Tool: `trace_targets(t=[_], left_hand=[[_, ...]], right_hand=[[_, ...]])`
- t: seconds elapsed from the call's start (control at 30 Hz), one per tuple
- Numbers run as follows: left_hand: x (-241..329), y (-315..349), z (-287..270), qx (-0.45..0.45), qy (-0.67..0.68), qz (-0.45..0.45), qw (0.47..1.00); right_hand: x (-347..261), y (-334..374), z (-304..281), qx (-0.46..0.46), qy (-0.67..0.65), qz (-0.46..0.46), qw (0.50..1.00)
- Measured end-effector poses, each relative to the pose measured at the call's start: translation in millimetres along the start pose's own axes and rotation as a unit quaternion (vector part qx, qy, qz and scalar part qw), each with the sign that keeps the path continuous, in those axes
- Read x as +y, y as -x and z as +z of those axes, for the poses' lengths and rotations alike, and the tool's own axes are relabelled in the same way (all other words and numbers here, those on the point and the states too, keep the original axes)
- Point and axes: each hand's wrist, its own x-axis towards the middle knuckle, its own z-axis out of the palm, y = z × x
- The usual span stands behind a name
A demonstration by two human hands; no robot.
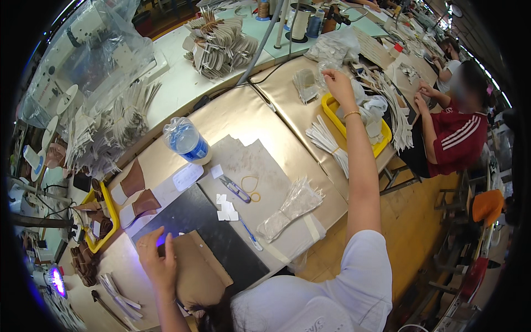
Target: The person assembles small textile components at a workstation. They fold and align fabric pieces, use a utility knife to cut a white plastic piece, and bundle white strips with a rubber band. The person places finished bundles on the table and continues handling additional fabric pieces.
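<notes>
My left hand [157, 257] hovers at the left edge of a black board [232, 260], thumb and fingers apart, with nothing visible in it. Beside it on the board lies a brown flat piece [200, 268] with a folded edge. My right arm stretches far forward over a yellow tray [387, 135]. Beyond the tray, my right hand [338, 87] is close to a small stack of pale pieces [306, 86] and clear plastic. Its fingers reach left, slightly bent and apart; I make out nothing held.
Thread snips [235, 189], a blue pen [251, 237], white labels [225, 209] and a wrapped bundle [290, 209] lie mid-table. A large water bottle [187, 141] stands behind. Leather pieces and a yellow tray [115, 213] sit left. A co-worker in red [456, 138] sits right.
</notes>
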Motion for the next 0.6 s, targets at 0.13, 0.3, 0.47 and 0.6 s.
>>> trace_targets(t=[0.13,0.3,0.47,0.6], left_hand=[[1.2,-2.0,-0.6,-0.03,0.009,-0.044,0.999],[3.3,-6.6,-2.2,-0.083,0.0,-0.049,0.995],[11.9,-15.1,-2.6,-0.089,0.002,-0.016,0.996],[6.2,-5.8,-1.8,-0.107,-0.051,-0.041,0.992]], right_hand=[[11.6,-40.3,9.6,-0.003,0.084,-0.017,0.996],[57.6,-119.6,10.7,0.072,0.138,0.007,0.988],[92.1,-177.7,7.2,0.111,0.114,0.172,0.972],[111.4,-207.8,6.3,0.169,0.144,0.193,0.956]])
